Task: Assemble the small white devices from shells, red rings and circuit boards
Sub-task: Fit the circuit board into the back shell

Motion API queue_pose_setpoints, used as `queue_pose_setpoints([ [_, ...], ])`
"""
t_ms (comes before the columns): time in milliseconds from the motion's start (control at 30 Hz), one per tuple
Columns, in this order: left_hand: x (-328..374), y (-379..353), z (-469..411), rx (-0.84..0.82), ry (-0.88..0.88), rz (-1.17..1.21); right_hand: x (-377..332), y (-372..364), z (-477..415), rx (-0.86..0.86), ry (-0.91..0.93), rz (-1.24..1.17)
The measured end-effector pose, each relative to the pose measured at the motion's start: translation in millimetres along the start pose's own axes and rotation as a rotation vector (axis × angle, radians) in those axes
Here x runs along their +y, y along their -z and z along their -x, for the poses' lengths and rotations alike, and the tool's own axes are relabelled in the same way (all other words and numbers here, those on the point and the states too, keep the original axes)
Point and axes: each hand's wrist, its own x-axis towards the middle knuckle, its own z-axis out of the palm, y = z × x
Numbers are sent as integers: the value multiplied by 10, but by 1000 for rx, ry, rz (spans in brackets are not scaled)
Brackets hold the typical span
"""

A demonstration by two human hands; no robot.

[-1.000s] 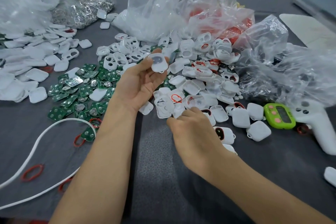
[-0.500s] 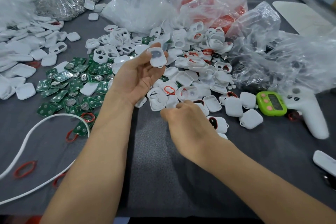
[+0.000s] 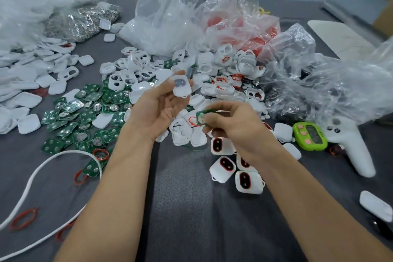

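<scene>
I am standing by the grey table (image 3: 191, 208) as the person's left hand (image 3: 157, 110) is holding a white shell (image 3: 180, 87) above the heap. It is pinching the shell between thumb and fingertips, and the shell's greyish oval is facing them. The right hand (image 3: 236, 127) is hovering just near and right of it, its curled fingers pinching a green circuit board (image 3: 201, 117) by the edge. Board and shell are sitting close together but are not touching.

More loose boards (image 3: 85, 112) are lying spread out to the left, and empty shells (image 3: 223, 83) are piling up on the far side of the hands. A few finished devices (image 3: 223, 167) showing red rings are lying near the right wrist. One loose red ring (image 3: 100, 153) is resting at the near edge of the boards.

To my eye they are getting ready to seat the board in the shell. To do it well, the left hand should be gripping the shell only by its rim, keeping the cavity clear. The right hand should be turning the board until its outline is matching the shell's. Then it should be lowering the board flat and pressing evenly rather than at one corner. A tilted board is likely to jam or pop back out. Whether a ring is already sitting inside this shell, I cannot tell.
</scene>
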Motion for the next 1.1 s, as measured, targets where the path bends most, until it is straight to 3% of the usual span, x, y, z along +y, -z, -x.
queue_pose_setpoints([
  [100, -44, -2, -43, -5, 31, -54, -102, 84, -264, -97, -52, -248],
  [200, -47, 8, -91, -67, 78, -147, -150, 117, -468, -24, -41, -334],
  [400, -75, -47, -158, -191, 197, -226, -164, 217, -706, 128, 69, -224],
  [533, -99, -47, -201, -197, 227, -185, -121, 292, -736, 134, 140, -242],
  [833, -92, -76, -237, -176, 217, -202, -56, 222, -766, 60, 258, 26],
  [1100, -102, -87, -230, -178, 217, -211, -3, 163, -761, 158, 334, 202],
])
